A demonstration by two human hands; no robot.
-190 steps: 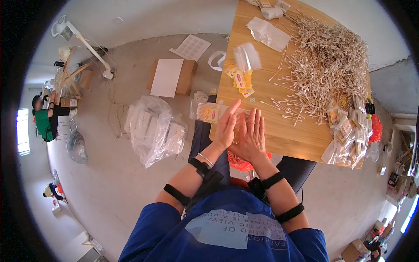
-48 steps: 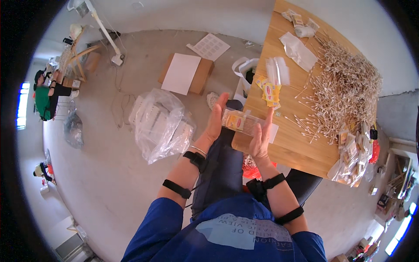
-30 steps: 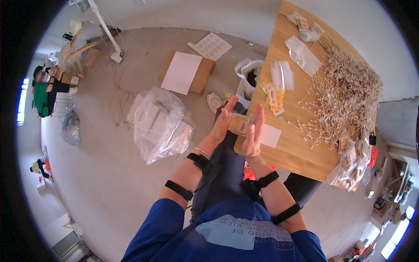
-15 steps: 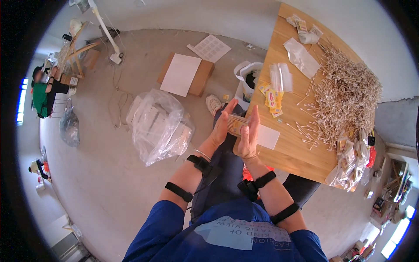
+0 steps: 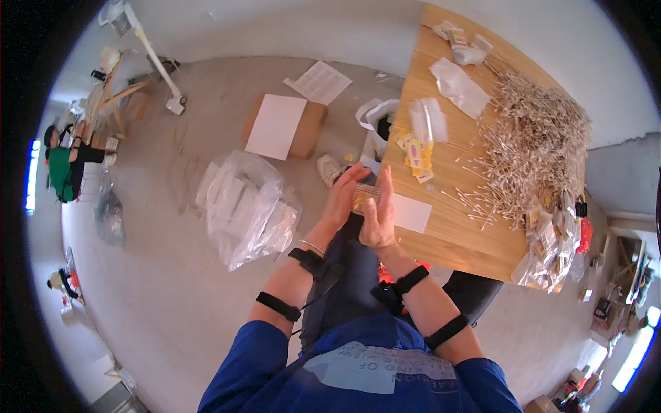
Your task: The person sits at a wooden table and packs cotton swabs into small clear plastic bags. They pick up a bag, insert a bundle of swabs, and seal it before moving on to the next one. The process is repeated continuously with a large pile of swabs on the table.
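Both hands press a small packet between the palms at the table edge

Seen from the head camera looking down, the left hand [image 5: 342,198] and the right hand [image 5: 378,219] are raised upright with palms facing each other, fingers straight and close together. Between them sits a small clear packet [image 5: 363,197] of pale sticks with a yellow patch, held flat by both palms; only its upper edge shows between the fingers. The hands hover just off the near left corner of a wooden table [image 5: 447,234], above the person's dark trousers. Black straps wrap both forearms, and the sleeves are blue.

On the table, just beside the right hand, lies a white card [image 5: 412,213]. Farther in are yellow labels [image 5: 414,153], a stack of clear sleeves [image 5: 428,120] and a large loose heap of cotton swabs [image 5: 536,144]. Filled packets [image 5: 551,241] are piled at the right edge of the table.

On the grey floor to the left, a crumpled clear plastic bag [image 5: 248,206] lies near the left hand. Beyond it is a cardboard box [image 5: 284,126] with a white sheet on top, and a printed paper sheet [image 5: 319,82]. Another person in green [image 5: 60,172] sits far off at the left rim
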